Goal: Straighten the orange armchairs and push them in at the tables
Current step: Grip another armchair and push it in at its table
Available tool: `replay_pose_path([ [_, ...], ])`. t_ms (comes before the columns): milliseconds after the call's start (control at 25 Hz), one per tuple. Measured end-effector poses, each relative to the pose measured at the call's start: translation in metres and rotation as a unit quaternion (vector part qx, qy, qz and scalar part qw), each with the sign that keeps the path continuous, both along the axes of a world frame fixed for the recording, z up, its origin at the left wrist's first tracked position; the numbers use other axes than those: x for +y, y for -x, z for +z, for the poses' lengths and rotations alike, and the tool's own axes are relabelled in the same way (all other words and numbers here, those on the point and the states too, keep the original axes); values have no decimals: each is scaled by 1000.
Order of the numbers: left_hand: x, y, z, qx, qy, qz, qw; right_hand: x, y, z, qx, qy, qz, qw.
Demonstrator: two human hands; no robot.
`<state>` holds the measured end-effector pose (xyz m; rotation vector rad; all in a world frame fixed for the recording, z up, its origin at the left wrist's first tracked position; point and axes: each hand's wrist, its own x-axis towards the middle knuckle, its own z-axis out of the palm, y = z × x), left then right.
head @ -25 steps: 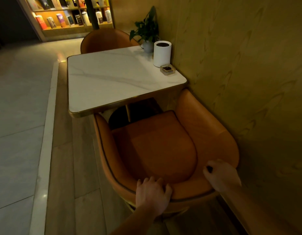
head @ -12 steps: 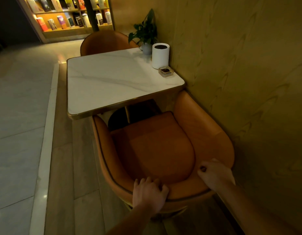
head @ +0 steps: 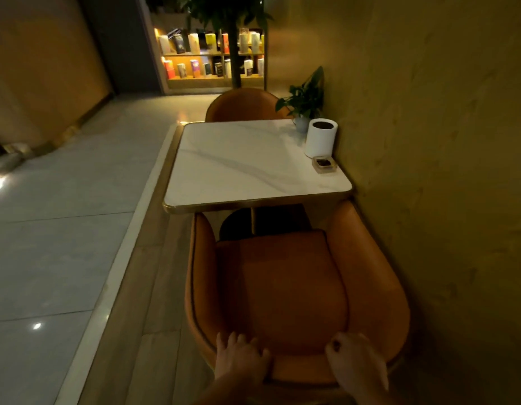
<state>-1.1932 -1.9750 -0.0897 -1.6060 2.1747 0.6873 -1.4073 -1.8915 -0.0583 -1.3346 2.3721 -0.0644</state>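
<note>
An orange armchair (head: 285, 285) stands in front of me, its open side facing a white marble table (head: 247, 162) with a gold rim. Its arm tips reach just under the table's near edge. My left hand (head: 240, 356) grips the top of the backrest left of centre. My right hand (head: 355, 362) grips the same backrest further right. The chair's right arm runs close along the wall. A second orange armchair (head: 243, 105) sits at the table's far side, with only its back showing.
On the table by the wall stand a white cylinder (head: 320, 137), a small tray (head: 324, 165) and a potted plant (head: 306, 102). A yellow wall (head: 443, 171) runs along the right. A raised floor step (head: 127, 244) borders tiles on the left. A lit bookshelf (head: 212, 58) stands beyond.
The armchair has turned from skewed to square with the table and moved closer to it. Both hands stay on the backrest. My view has lifted and swung to face along the table.
</note>
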Motion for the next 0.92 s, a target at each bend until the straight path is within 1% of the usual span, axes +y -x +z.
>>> replay_pose_path([
  [80, 10, 5, 3, 18, -13, 25, 999, -2, 3, -2, -17, -15, 35, 999],
  [160, 16, 11, 9, 30, -24, 42, 998, -3, 13, 4, -62, -25, 59, 996],
  [240, 17, 18, 13, 28, -22, 54, 998, -1, 30, 6, -80, 3, 55, 995],
  [400, 24, 32, 12, 0, 1, 57, 998, 11, 59, -16, -29, 46, 17, 998],
  [480, 28, 34, 10, 0, 20, 72, 997, 13, 61, -31, 21, 39, 11, 999],
  [520, 28, 34, 8, 1, 31, 78, 996, 12, 60, -36, 33, 52, 7, 998],
  [640, 23, 38, 4, 6, 53, 87, 995, 8, 61, -28, 53, 92, -4, 994],
  [720, 20, 41, 1, 2, 56, 82, 995, 2, 66, -24, 39, 109, -2, 993],
  [920, 16, 44, 3, -7, 43, 77, 996, -1, 68, -17, 23, 115, 17, 993],
])
